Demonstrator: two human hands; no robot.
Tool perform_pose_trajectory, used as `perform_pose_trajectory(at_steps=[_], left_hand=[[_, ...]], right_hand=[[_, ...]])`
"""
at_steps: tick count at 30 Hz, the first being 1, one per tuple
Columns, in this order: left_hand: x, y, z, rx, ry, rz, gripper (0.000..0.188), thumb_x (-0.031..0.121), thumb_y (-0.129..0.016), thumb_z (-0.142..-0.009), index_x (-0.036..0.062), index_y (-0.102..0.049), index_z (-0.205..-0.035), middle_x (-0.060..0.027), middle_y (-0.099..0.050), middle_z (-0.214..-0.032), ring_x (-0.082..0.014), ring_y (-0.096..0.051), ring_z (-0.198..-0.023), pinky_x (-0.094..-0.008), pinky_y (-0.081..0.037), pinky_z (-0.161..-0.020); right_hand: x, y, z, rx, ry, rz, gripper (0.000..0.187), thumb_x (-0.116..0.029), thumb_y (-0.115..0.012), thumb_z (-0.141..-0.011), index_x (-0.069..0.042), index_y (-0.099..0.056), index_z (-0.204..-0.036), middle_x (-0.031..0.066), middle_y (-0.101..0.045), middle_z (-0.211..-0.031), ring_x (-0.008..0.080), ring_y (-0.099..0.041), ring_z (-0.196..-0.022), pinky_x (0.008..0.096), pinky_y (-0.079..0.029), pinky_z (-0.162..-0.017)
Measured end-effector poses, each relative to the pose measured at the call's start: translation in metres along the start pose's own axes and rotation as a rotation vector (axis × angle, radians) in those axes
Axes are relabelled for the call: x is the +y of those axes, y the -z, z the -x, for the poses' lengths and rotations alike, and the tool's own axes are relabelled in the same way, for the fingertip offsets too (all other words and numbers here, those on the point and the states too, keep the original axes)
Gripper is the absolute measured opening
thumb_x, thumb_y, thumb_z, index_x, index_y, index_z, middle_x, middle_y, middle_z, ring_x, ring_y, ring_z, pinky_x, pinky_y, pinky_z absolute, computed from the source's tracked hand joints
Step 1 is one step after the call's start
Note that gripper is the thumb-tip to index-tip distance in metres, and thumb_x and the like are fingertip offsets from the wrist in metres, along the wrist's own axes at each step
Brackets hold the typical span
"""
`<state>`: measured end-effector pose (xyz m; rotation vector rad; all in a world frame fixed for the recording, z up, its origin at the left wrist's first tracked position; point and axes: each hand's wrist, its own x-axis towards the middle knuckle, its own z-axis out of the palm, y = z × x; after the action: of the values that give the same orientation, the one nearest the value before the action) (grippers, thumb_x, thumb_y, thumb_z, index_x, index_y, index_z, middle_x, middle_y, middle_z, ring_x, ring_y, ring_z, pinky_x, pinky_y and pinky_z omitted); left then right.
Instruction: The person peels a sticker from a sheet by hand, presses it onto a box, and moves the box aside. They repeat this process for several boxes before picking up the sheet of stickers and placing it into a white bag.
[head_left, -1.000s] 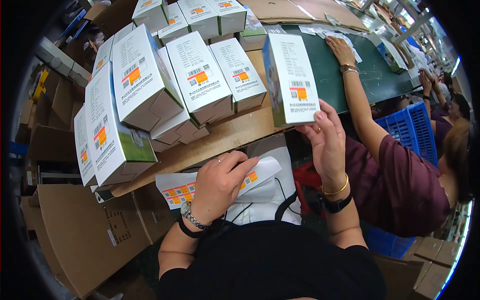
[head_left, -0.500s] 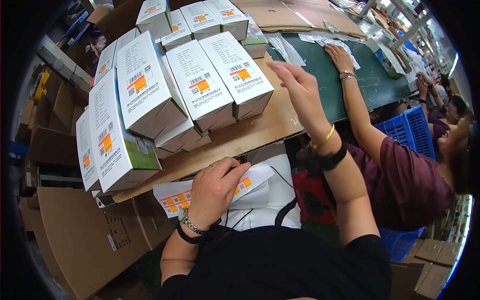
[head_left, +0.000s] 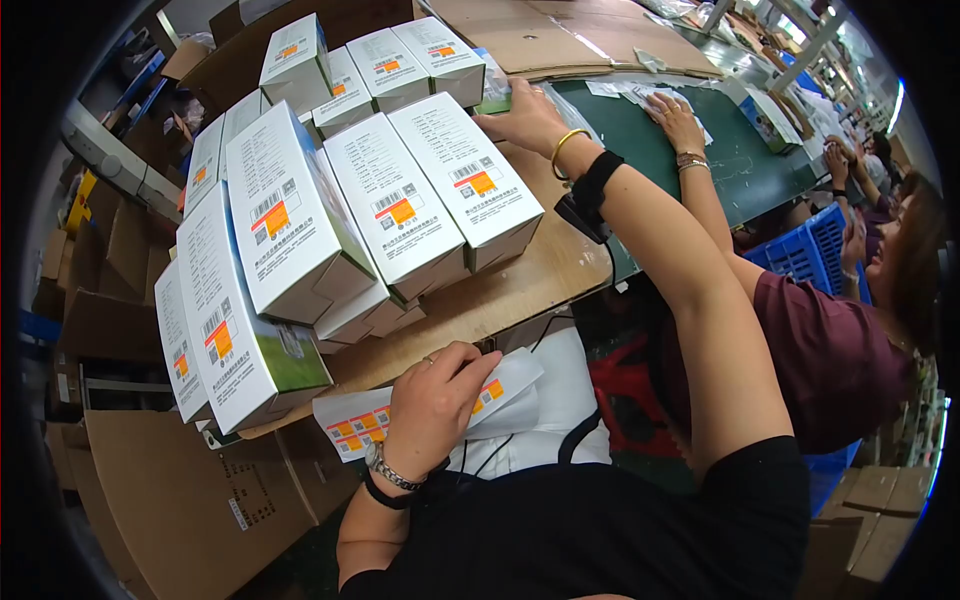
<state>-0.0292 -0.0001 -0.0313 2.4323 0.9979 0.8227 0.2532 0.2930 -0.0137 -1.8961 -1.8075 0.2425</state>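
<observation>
- L hand [head_left: 430, 405]: low, ctr, fingers curled & clamped on label sheet [head_left: 515, 388] (white, rows of orange stickers), nr front edge of wood tabletop [head_left: 560, 215].
- R hand [head_left: 530, 115]: well apart from L, arm stretched fwd across tabletop; thumb & fingers spread nr green-sided box [head_left: 495, 88]; can't tell if gripping it.
- Front R white box [head_left: 460, 170]: lies w/ others in stack, L of R forearm, orange sticker on top face.
- Tall white box [head_left: 280, 200]: same stack, further L, also stickered.
- Beyond: green table [head_left: 740, 150] to R, co-worker's hand [head_left: 675, 122] on white papers there; flat cardboard [head_left: 560, 35] at back.
- Outer: blue crate [head_left: 800, 255] far R, brown carton [head_left: 170, 500] lower L.
</observation>
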Motion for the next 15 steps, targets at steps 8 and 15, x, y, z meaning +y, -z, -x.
perform_pose_trajectory(at_steps=[8,15], left_hand=[[-0.002,0.001,0.000,0.005,0.004,0.016,0.031,0.003,-0.078,-0.091,0.0093,-0.080,-0.122,-0.0074,-0.072,-0.104,-0.0295,-0.072,-0.088,-0.0397,-0.057,-0.073],[0.002,-0.004,0.001,-0.016,-0.022,0.026,0.031,0.003,-0.078,-0.091,0.0095,-0.080,-0.121,-0.0073,-0.071,-0.103,-0.0290,-0.072,-0.088,-0.0396,-0.057,-0.073]], right_hand=[[0.026,0.019,0.029,0.028,0.075,-0.100,0.097,-0.052,-0.087,-0.083,0.011,-0.057,-0.151,0.0298,-0.070,-0.138,0.0351,-0.073,-0.124,0.0426,-0.055,-0.109],[0.062,0.038,0.092,0.108,0.040,-0.259,0.079,-0.042,-0.082,-0.091,0.005,-0.060,-0.151,0.0216,-0.074,-0.131,0.0262,-0.075,-0.116,0.0369,-0.058,-0.101]])
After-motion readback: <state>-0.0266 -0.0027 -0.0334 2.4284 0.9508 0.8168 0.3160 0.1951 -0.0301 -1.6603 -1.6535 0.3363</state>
